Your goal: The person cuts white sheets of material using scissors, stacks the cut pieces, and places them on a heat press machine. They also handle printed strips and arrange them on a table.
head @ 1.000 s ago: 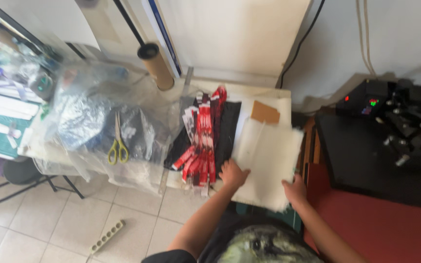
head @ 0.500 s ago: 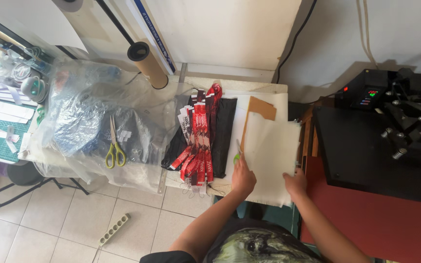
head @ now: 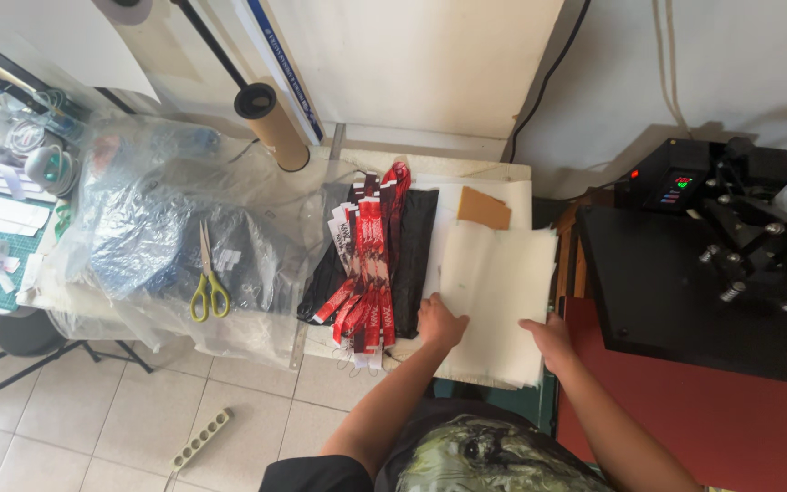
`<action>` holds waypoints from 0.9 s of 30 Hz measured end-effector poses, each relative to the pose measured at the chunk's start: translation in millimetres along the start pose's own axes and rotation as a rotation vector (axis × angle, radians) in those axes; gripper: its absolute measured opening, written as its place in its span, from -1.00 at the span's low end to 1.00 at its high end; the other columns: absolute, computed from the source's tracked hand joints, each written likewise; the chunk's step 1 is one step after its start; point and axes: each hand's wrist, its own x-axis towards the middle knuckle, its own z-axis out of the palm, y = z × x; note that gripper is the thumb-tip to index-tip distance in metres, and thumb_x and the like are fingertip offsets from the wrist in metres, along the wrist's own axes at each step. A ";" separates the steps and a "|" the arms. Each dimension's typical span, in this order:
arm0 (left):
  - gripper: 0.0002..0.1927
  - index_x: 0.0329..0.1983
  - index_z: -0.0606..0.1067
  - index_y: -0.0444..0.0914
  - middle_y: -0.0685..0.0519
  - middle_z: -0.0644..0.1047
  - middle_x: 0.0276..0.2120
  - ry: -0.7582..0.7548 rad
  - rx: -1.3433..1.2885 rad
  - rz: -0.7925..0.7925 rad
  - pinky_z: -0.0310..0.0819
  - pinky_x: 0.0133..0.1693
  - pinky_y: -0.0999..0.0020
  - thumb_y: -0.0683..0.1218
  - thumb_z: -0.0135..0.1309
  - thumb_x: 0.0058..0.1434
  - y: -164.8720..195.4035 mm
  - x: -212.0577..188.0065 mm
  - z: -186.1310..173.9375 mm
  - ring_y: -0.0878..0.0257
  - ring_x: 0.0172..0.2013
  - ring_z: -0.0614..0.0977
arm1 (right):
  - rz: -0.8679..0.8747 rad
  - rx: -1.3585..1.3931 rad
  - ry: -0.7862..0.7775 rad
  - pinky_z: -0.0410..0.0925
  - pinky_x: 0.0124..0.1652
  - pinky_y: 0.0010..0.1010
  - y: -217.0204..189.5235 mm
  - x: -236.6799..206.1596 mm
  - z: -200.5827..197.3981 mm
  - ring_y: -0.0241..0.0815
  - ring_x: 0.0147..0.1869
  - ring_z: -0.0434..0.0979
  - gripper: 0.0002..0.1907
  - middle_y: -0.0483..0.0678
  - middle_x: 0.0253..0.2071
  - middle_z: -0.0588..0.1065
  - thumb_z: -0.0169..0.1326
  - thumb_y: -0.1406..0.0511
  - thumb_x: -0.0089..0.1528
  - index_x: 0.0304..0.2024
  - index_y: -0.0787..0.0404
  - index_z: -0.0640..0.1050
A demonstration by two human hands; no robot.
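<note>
At the desk's [head: 503, 173] near edge, a stack of cream sheets [head: 494, 292] lies between a bundle of red and black lanyards [head: 371, 264] and a black heat press [head: 703, 273]. Left hand [head: 439, 322] presses flat, fingers loosely spread, on the stack's near-left corner; right hand [head: 550, 337] grips the near-right edge, thumb apparently on top. For squaring such a stack, even pressure from both hands and edges aligned before lifting seem advisable. Yellow-handled scissors [head: 207, 282] rest on clear plastic wrap [head: 157, 246], well apart.
</note>
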 end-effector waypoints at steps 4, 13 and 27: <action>-0.21 0.22 0.29 -0.23 -0.12 0.51 0.05 0.078 -0.050 0.015 0.37 0.09 0.00 -0.09 0.34 -0.10 -14.4 20.4 18.9 -0.07 0.09 0.53 | -0.001 0.000 -0.043 0.46 -0.10 -0.25 0.3 1.8 6.2 -0.04 -0.08 0.63 -0.66 0.16 -0.08 0.62 0.20 0.39 0.18 -0.01 0.43 0.56; -0.57 -0.04 0.52 -0.36 -0.14 0.66 -0.17 -0.303 -0.838 0.179 0.62 -0.13 0.28 -0.22 0.27 -0.02 -19.3 11.6 -22.4 0.15 -0.19 0.70 | -0.172 0.228 -0.229 0.49 -0.09 -0.30 -6.0 -16.4 -33.7 -0.11 -0.10 0.65 -0.68 0.09 -0.08 0.63 0.18 0.34 0.22 -0.01 0.40 0.59; -0.68 -0.15 0.56 -0.33 -0.19 0.66 -0.35 0.389 -0.629 0.465 0.58 -0.24 0.11 -0.09 0.29 0.07 0.0 -36.8 -1.0 -0.13 -0.27 0.72 | -0.642 -0.192 0.222 0.42 -0.02 -0.17 23.8 -10.4 21.5 0.06 0.00 0.64 -0.63 0.18 -0.10 0.62 0.23 0.23 0.21 -0.06 0.41 0.60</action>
